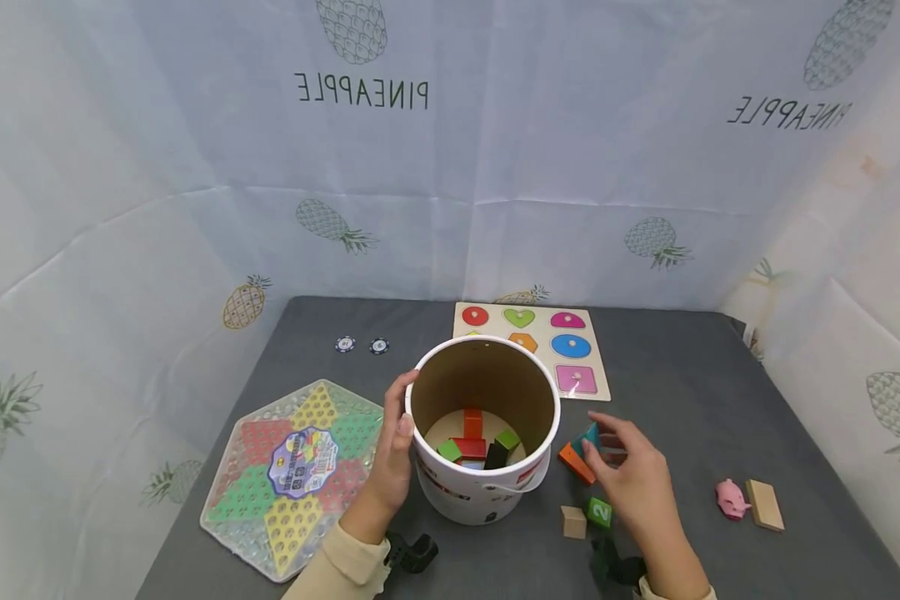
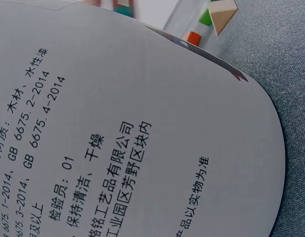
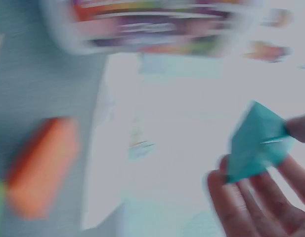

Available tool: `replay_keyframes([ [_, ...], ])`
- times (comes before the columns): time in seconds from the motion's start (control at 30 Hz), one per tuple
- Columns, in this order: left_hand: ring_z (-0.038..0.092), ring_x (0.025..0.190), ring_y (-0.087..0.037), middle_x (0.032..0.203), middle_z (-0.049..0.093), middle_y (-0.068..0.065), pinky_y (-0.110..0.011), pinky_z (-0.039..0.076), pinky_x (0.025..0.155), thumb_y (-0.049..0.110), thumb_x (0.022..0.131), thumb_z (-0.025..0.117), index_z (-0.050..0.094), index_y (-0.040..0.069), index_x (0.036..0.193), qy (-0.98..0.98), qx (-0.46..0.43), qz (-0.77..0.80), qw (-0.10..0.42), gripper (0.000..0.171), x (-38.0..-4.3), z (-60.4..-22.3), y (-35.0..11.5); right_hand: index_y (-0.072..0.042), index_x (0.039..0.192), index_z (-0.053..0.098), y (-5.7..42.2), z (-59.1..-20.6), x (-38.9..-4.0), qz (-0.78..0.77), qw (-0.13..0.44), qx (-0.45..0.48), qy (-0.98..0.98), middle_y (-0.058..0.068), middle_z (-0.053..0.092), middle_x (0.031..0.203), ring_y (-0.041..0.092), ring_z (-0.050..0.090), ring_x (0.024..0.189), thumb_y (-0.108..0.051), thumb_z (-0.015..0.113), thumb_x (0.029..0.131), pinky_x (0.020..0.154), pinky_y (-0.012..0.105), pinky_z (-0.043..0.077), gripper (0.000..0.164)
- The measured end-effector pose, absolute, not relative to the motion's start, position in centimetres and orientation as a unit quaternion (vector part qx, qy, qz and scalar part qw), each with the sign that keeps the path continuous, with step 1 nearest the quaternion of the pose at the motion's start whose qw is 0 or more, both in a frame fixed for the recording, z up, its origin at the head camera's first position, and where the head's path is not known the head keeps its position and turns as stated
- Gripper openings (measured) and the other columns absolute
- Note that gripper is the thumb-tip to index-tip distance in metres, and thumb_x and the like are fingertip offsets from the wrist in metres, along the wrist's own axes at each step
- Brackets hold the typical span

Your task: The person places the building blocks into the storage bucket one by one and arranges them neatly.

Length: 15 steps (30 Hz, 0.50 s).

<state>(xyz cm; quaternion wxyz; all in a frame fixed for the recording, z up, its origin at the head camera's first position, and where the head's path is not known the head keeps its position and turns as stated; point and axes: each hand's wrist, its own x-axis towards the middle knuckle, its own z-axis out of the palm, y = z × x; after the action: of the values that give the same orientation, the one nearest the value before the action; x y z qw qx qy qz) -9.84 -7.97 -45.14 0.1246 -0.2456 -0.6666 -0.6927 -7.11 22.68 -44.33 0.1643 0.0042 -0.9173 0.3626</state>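
My left hand (image 1: 388,458) rests against the left side of a white bucket (image 1: 457,498), thumb and a fingertip near the rim. Red, green, orange and black blocks lie inside the bucket. Right of it, my right hand (image 1: 633,467) pinches a teal triangular block (image 3: 253,145) between thumb and fingers. An orange block (image 1: 576,463) is on the table just beside that hand. Nearer me lie a green numbered block (image 1: 599,512) and a plain wooden block (image 1: 573,522). In the left wrist view, the bucket's printed side (image 2: 157,128) fills most of the frame.
A hexagonal star-patterned game board (image 1: 247,500) lies at left. Two poker chips (image 1: 378,346) are farther back. Behind the bucket is a shape puzzle board (image 1: 596,379). A pink pig figure (image 1: 732,499) and a wooden block (image 1: 765,505) lie at right. Curtains surround the grey table.
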Motion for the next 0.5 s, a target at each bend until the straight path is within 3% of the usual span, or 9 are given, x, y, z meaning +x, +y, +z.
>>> replay_keyframes([
  [0.13,0.028,0.131,-0.038,0.147,0.028,-0.01,-0.058,0.027,0.102,0.031,0.098,0.026,0.02,0.014,0.148,-0.663,-0.251,-0.693,0.131,0.053,-9.9,-45.2,-8.0,-0.008,0.122,0.06,21.9,-39.8,-7.3,0.445,0.244,0.043,-0.86,0.001,0.063,0.108,0.015,0.065,0.092,0.0,0.075,0.078,0.075,0.017,0.05,0.047],
  [0.2,0.027,0.13,-0.042,0.147,0.028,-0.012,-0.055,0.028,0.103,0.032,0.099,0.027,0.02,0.013,0.148,-0.657,-0.257,-0.696,0.132,0.053,-10.0,-45.2,-7.9,-0.005,0.119,0.059,21.2,-37.6,-7.3,0.482,0.257,0.08,-0.834,0.001,0.061,0.111,0.013,0.064,0.094,0.004,0.075,0.077,0.078,0.017,0.049,0.046],
  [0.37,0.026,0.128,-0.048,0.146,0.027,-0.017,-0.047,0.03,0.104,0.035,0.1,0.027,0.02,0.011,0.148,-0.648,-0.267,-0.7,0.135,0.054,-10.1,-45.3,-7.9,-0.007,0.111,0.059,18.8,-34.1,-7.6,0.508,0.222,0.196,-0.809,-0.002,0.061,0.112,0.013,0.064,0.095,0.006,0.077,0.073,0.08,0.025,0.051,0.043],
  [0.5,0.027,0.129,-0.046,0.147,0.027,-0.014,-0.051,0.03,0.103,0.037,0.1,0.027,0.02,0.013,0.148,-0.65,-0.262,-0.701,0.131,0.054,-10.0,-45.3,-8.0,-0.013,0.102,0.057,16.6,-33.8,-8.5,0.491,0.167,0.268,-0.812,-0.004,0.061,0.111,0.012,0.064,0.093,0.002,0.078,0.074,0.079,0.027,0.052,0.038],
])
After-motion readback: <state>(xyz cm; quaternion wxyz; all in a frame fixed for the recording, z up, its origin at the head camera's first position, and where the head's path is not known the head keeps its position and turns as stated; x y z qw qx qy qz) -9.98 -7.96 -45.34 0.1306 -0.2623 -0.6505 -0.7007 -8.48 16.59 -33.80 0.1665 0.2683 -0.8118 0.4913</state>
